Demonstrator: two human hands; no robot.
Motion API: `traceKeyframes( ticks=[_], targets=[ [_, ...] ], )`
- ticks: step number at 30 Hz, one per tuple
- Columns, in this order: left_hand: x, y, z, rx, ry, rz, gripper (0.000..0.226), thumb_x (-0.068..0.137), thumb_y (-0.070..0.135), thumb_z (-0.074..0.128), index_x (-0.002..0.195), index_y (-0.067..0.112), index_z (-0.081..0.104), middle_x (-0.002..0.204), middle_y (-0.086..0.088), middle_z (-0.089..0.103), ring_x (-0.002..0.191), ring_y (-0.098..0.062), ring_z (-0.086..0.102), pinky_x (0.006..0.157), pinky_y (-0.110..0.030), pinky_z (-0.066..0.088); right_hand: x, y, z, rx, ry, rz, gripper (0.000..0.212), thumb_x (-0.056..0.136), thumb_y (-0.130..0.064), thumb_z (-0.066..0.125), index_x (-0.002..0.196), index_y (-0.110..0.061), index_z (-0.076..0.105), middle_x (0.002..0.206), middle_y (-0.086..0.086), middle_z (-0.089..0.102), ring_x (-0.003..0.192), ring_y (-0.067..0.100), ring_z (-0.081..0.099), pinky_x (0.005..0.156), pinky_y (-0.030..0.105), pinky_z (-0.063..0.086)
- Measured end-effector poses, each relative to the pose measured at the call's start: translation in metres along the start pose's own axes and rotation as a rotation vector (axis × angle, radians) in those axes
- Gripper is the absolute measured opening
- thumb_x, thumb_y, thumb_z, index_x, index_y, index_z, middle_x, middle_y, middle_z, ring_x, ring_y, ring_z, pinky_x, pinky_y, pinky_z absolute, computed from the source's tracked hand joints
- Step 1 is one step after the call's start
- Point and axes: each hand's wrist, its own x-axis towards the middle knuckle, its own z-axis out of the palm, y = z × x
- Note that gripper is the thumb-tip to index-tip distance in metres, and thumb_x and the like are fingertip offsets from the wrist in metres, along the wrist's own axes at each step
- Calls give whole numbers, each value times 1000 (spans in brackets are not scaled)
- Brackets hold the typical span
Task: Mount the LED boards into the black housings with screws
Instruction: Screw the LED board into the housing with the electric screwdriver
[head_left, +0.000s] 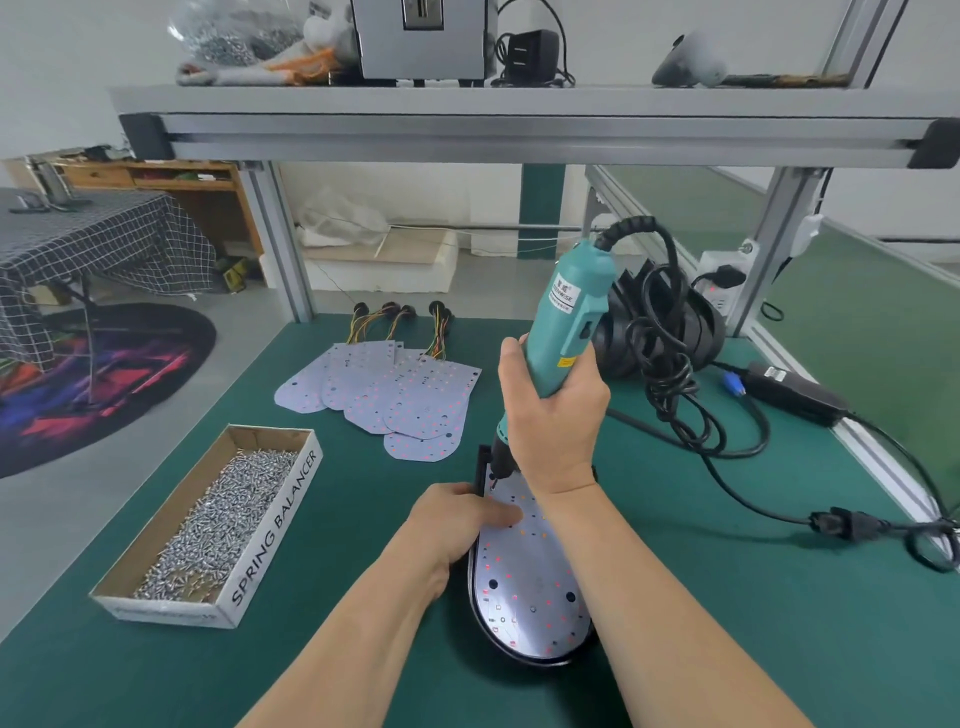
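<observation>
A white LED board (530, 592) lies inside a black oval housing (514, 656) on the green mat in front of me. My right hand (553, 415) grips a teal electric screwdriver (569, 317), held nearly upright, its bit touching the board's far left corner. My left hand (460, 525) presses on the board and the housing's left edge. Several loose LED boards (395, 395) with coloured wires lie fanned out farther back. A cardboard box (283, 514) full of silver screws (218, 525) stands to the left.
A stack of black housings (691, 322) stands behind the screwdriver at the back right, draped with its black cable (670, 374). A power adapter (795, 392) and plug lie at the right. An aluminium frame shelf (519, 132) spans overhead.
</observation>
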Motion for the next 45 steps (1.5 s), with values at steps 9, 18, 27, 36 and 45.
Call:
traceKeyframes(
  ticks=[9,18,27,36,45],
  targets=[
    [-1,-3,0,32,13,22,20,72,3,80,91,4,77,87,-10,78,83,-29,76,84,-41,60,3,6,2,-35,-8,124,30,80,-33,69,69,-28,42,54,-17,47,50,8,42,53,25,39],
    [-2,3,-2,62,-40,4,24,76,5,79,100,3,76,92,-10,78,89,-27,75,92,-42,57,23,-29,-25,109,134,53,14,85,-41,73,86,-33,61,73,-5,64,65,18,61,64,35,54],
    [-8,4,-5,75,-76,25,22,82,6,76,103,2,74,93,-12,78,86,-29,76,83,-38,59,35,17,-143,-367,276,437,31,83,-52,66,88,-29,46,91,8,69,81,28,63,70,38,46],
    [-14,-3,-10,4,-65,56,18,84,6,73,102,2,73,93,-14,77,82,-30,76,70,-32,58,11,47,-189,-1068,91,514,86,78,-2,75,150,-9,29,148,17,35,130,39,41,105,50,41],
    [-7,-4,-6,25,-50,59,16,83,6,74,98,2,74,91,-14,77,82,-30,76,79,-37,57,61,66,-158,-1502,-605,439,38,90,0,52,127,-7,54,129,10,46,123,29,44,88,37,46]
  ],
)
